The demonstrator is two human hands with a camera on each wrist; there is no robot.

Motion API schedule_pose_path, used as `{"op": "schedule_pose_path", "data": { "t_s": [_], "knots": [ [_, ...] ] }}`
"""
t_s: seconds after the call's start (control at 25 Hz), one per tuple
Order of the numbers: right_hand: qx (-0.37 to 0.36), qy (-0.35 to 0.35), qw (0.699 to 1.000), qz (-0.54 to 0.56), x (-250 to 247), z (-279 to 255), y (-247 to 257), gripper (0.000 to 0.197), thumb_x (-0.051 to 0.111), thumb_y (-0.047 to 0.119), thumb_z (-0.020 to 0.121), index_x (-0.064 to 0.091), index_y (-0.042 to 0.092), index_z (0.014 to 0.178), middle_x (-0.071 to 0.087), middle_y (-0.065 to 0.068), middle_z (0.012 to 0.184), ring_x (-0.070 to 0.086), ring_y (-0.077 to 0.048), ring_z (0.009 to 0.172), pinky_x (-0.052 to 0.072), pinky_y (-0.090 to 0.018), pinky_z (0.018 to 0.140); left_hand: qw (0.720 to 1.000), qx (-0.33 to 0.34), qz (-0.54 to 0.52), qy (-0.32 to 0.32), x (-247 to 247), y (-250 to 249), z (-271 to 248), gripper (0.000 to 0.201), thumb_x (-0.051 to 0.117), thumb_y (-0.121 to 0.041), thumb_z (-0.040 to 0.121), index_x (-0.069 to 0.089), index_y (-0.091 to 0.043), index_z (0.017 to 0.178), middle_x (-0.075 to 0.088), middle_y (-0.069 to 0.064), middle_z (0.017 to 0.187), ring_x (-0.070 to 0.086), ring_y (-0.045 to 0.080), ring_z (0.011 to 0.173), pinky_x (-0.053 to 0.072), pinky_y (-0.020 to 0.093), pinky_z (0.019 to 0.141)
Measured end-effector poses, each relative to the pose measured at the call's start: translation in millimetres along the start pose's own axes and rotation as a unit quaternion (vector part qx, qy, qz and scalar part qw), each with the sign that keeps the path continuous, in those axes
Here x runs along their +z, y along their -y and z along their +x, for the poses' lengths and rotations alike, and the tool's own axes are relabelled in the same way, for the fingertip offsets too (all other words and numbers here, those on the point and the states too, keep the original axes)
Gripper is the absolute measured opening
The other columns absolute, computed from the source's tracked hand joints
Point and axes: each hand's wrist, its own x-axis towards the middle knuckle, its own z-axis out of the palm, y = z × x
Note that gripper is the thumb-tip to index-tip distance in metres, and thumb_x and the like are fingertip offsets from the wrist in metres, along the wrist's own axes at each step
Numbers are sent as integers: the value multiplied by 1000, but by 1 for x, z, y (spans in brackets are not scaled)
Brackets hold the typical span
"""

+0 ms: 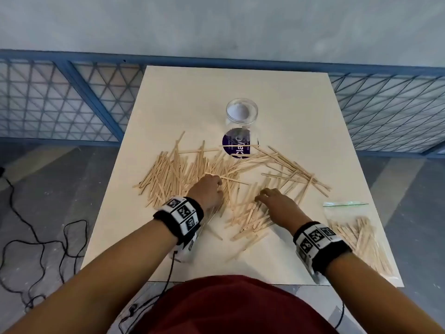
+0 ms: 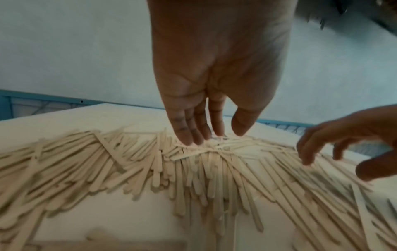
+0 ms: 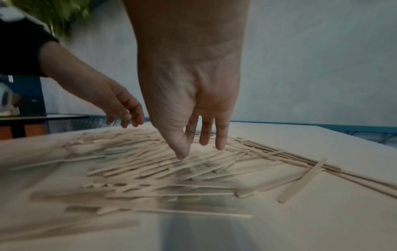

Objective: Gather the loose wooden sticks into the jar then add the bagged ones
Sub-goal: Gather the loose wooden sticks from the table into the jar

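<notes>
A pale square table [image 1: 284, 92] carries a clear jar [image 1: 241, 127] lying on its side, mouth facing away. Loose wooden sticks [image 1: 173, 172] fan out on both sides just in front of the jar; a clear zip bag of sticks [image 1: 358, 235] lies near the table's right edge.

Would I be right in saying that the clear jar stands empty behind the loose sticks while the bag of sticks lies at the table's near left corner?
Not quite: in the head view the bag of sticks lies at the table's near right corner, beside the right hand. The clear jar does stand empty behind the loose sticks.
</notes>
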Motion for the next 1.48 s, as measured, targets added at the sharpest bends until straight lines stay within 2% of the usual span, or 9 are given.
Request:
{"op": "schedule_pose_path", "data": {
  "t_s": [0.16, 0.32, 0.48, 0.64, 0.8, 1.0, 1.16, 1.32, 1.48],
  "knots": [
    [-51, 6, 996, -75, 5, 17, -8, 58, 37, -7, 85, 38, 20, 137, 30, -2, 151, 24, -23, 140, 33, -39, 107, 994, 13, 100, -48, 10, -10, 19, 47, 56, -29, 87, 44, -11, 128, 46, 10, 131, 48, 26, 116, 47, 38, 95],
    [-80, 2, 992, -93, 18, 34, -16, 45, 43, -3, 88, 47, 16, 129, 46, -7, 140, 34, -26, 135, 30, -41, 109, 981, 8, 193, -14, 21, -13, 38, 76, 65, -49, 76, 34, -12, 135, 43, 13, 135, 43, 30, 123, 42, 42, 101],
    [-103, -34, 987, -119, 19, 45, -16, 28, 65, -3, 69, 63, 14, 91, 68, -5, 89, 64, -27, 90, 50, -37, 86, 976, -9, 216, -6, 25, -13, 50, 64, 62, -34, 81, 32, -15, 134, 44, 11, 133, 45, 29, 121, 38, 41, 102],
    [-127, -35, 982, -137, 19, 47, -17, 37, 80, -2, 45, 62, 18, 71, 63, 2, 68, 61, -19, 62, 55, -27, 64, 993, 16, 119, -12, 24, -5, 53, 42, 48, -8, 87, 40, -13, 128, 52, 9, 124, 56, 27, 104, 47, 35, 86],
    [-131, -25, 978, -158, 20, 48, -17, 39, 82, 4, 42, 63, 19, 74, 65, 3, 76, 61, -16, 64, 54, -26, 58, 993, 8, 114, -34, 26, 1, 53, 34, 56, -21, 87, 47, -10, 118, 52, 9, 118, 53, 24, 104, 48, 33, 88],
    [-122, -21, 976, -178, 21, 48, -15, 40, 78, 5, 45, 63, 18, 80, 66, 2, 79, 63, -17, 68, 54, -28, 62, 997, -37, 70, -21, 30, 0, 59, 22, 51, -11, 90, 54, -6, 111, 60, 11, 108, 59, 27, 96, 51, 38, 85],
    [-104, -64, 980, -156, 12, 43, -4, 28, 45, 5, 65, 59, 13, 88, 65, 0, 73, 62, -19, 67, 52, -29, 64, 996, -75, 37, 8, 28, -3, 64, 25, 44, -2, 88, 55, -3, 111, 62, 14, 108, 62, 30, 94, 51, 35, 80],
    [-78, 2, 990, -121, 5, 37, 4, 42, 33, -3, 86, 41, 8, 126, 56, -10, 117, 51, -28, 108, 38, -38, 92, 995, -94, 24, 15, 19, -7, 63, 27, 40, -5, 91, 49, 0, 116, 52, 16, 117, 58, 31, 99, 46, 34, 78],
    [-52, 0, 992, -116, 3, 31, 11, 43, 31, 1, 89, 38, 11, 130, 53, -10, 122, 48, -27, 112, 34, -36, 95, 996, -85, -16, 27, 8, -6, 53, 28, 34, -6, 92, 44, 0, 117, 56, 18, 115, 57, 32, 100, 43, 35, 75]
  ]
}}
